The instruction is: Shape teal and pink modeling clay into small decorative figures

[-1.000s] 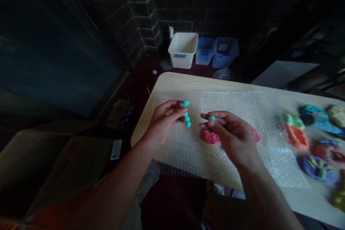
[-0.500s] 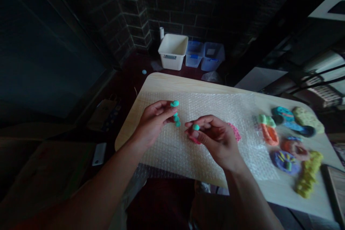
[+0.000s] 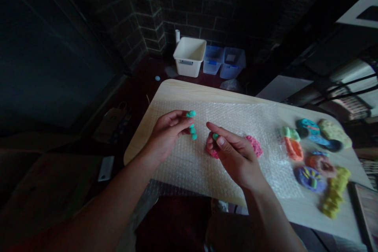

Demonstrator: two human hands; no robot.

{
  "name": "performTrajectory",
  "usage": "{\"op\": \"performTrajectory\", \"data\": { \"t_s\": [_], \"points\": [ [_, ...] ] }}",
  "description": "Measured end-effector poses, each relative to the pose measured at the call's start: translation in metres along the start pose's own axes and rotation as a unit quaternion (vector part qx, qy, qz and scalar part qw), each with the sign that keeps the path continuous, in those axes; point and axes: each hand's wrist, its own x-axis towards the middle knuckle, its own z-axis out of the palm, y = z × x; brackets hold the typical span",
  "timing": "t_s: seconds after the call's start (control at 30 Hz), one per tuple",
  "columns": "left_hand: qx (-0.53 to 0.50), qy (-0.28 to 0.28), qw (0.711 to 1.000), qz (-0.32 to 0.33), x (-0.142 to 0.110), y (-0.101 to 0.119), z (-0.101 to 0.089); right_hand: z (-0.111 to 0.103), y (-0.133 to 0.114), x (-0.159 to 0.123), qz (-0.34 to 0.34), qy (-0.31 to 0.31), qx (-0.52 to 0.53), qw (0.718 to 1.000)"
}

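My left hand (image 3: pixel 168 132) pinches a short string of green clay balls (image 3: pixel 193 130), one end sticking up above the thumb and the other hanging below it. To the right, apart from that string, my right hand (image 3: pixel 236 149) holds a single green clay ball (image 3: pixel 215 136) between thumb and fingers, its index finger stretched out. Below the right hand lies bumpy pink clay (image 3: pixel 253 145), partly hidden by the hand. Bubble wrap (image 3: pixel 183 165) is spread on the wooden table (image 3: pixel 189 88) under both hands.
On the table's right side sit several clay pieces: an orange and green one (image 3: pixel 293 147), a blue one (image 3: pixel 313 128), a purple disc (image 3: pixel 304 179) and a yellow strip (image 3: pixel 336 193). Beyond the far edge stand a white bin (image 3: pixel 189 67) and blue clear boxes (image 3: pixel 232 71).
My right hand has turned slightly, its index finger now stretching out past the green ball, which is more covered. The left hand stays nearly where it was.
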Motion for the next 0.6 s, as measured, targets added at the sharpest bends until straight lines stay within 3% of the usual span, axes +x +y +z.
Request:
{"op": "performTrajectory", "data": {
  "t_s": [0.23, 0.43, 0.6],
  "points": [
    [-0.005, -0.006, 1.000, 0.001, 0.001, -0.001, -0.001, 0.000, -0.005, 0.000, 0.003, -0.022, -0.026, 0.999],
    [-0.003, 0.001, 1.000, -0.002, 0.001, 0.000, -0.001, 0.011, -0.012, 0.000, 0.056, -0.027, 0.059, 0.996],
    [-0.001, 0.000, 1.000, -0.006, 0.000, 0.002, 0.000, 0.009, -0.008, 0.001, 0.059, -0.005, 0.075, 0.995]
  ]
}}
